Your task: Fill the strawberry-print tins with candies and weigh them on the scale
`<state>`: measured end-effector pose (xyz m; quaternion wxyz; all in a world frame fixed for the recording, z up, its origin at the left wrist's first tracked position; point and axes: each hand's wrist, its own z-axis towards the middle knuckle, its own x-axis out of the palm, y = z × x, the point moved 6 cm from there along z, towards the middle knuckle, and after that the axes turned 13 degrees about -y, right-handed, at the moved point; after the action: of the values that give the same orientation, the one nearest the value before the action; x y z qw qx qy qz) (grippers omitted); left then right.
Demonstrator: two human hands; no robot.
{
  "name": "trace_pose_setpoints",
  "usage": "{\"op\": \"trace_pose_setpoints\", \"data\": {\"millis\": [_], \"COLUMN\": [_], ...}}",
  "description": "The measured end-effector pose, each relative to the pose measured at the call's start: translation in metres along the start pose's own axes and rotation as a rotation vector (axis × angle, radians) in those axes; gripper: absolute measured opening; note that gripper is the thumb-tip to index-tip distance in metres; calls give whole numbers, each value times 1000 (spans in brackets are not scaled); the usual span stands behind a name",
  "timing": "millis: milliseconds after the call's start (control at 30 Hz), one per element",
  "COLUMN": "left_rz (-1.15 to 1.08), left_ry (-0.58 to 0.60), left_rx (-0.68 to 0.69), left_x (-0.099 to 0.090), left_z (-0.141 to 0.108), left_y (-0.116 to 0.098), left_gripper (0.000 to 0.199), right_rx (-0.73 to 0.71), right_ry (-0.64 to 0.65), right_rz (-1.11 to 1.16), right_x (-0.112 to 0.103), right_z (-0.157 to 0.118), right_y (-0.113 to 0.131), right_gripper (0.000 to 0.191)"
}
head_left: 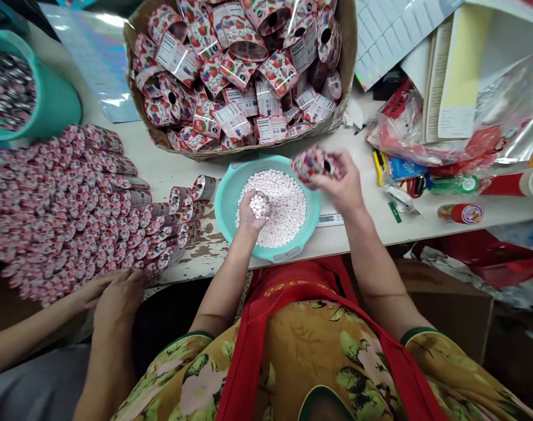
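My left hand (254,211) is cupped over the teal basin (223,204), its fingers curled round a small heap of white candies (260,204). Loose pale candies (284,204) of the same kind cover the basin's bottom. Just beyond the basin's right rim, my right hand (343,178) grips a printed container (316,166) with red fruit pictures and a dark round spot on it. The container is raised above the table and a little blurred. Under the basin's right side, a digital scale (330,220) shows partly.
A cardboard box (196,154) full of similar containers stands behind the basin. Many printed containers (86,204) are stacked at left, by a co-worker's hands (119,292). A teal bucket (59,99) holds shiny lids. Papers (461,88), plastic bags and a small jar (461,213) lie at right.
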<state>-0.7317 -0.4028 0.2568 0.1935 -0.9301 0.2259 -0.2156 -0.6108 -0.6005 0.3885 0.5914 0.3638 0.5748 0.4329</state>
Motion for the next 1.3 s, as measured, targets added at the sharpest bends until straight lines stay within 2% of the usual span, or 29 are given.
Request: {"op": "trace_pose_setpoints", "data": {"millis": [100,200,267,367,500,567,867,1033,1300], "left_rz": [-65,-94,-67,-34,-27,-18,-35,18,69], "left_ry": [103,146,142,102,-62,-102,-39,-77,-90], "left_rx": [85,333,469,553,595,569,591,604,621], "left_x": [17,34,40,38,25,24,30,32,40], "left_z": [-38,-64,-66,-52,-34,-30,-27,-24,-29], "left_y": [-26,-41,-39,-27,-22,-22,-29,-30,-32], "left_gripper": [31,35,35,32,33,36,38,41,48], "right_rx": [143,175,173,185,152,148,110,124,118], "right_ry": [91,170,214,249,212,204,229,261,272], "right_rz": [61,1,-100,-253,-306,-341,-412,-474,-490], "right_x": [30,63,80,95,100,102,108,109,102], "right_z": [-56,-88,-97,-100,-98,-98,-93,-92,-89], "right_y": [-30,-39,-40,-41,-44,-45,-35,-32,-24], "right_gripper": [46,44,39,29,35,31,32,27,32]}}
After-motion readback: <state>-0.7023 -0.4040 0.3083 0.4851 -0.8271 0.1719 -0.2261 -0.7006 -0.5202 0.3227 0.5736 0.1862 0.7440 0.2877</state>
